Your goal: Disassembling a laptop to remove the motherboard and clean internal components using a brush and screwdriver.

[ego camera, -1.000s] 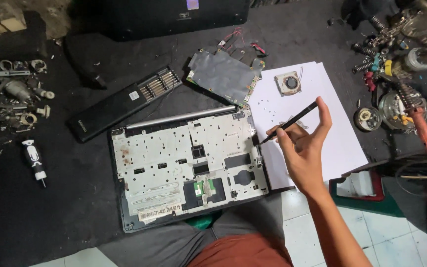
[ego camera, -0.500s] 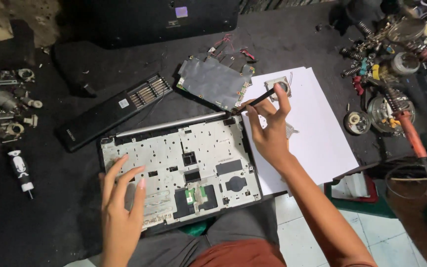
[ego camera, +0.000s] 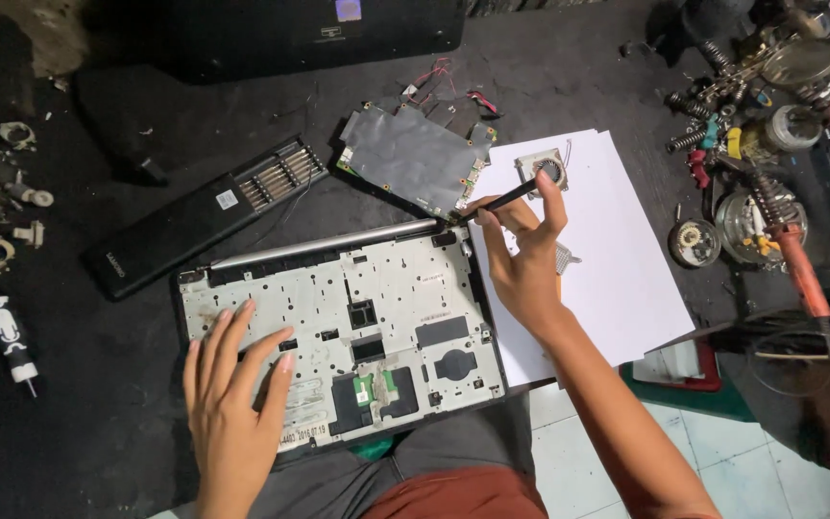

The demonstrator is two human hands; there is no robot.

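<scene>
Workbench (ego camera: 98,404) dark and cluttered, with a stripped laptop chassis (ego camera: 338,332) at its near edge. Left hand (ego camera: 232,404) lies spread flat on the chassis; right hand (ego camera: 525,259) pinches a thin black screwdriver (ego camera: 497,205), tip at the chassis's upper right corner, beside white paper (ego camera: 617,279).

Soft, even light falls from above on the dark worktop (ego camera: 569,67), which stays dim and swallows detail in its black surface, while the white sheets of paper (ego camera: 626,269) are the brightest patch and come close to washing out. Shadows are faint and short: a soft one lies under the right hand (ego camera: 525,259) on the paper, and another under the left hand (ego camera: 232,404) on the pale laptop chassis (ego camera: 405,288). The centre is sharp, but the clutter of tools (ego camera: 770,86) at the top right corner is softer and slightly stretched, and the dark shape at the lower right edge is blurred.
</scene>
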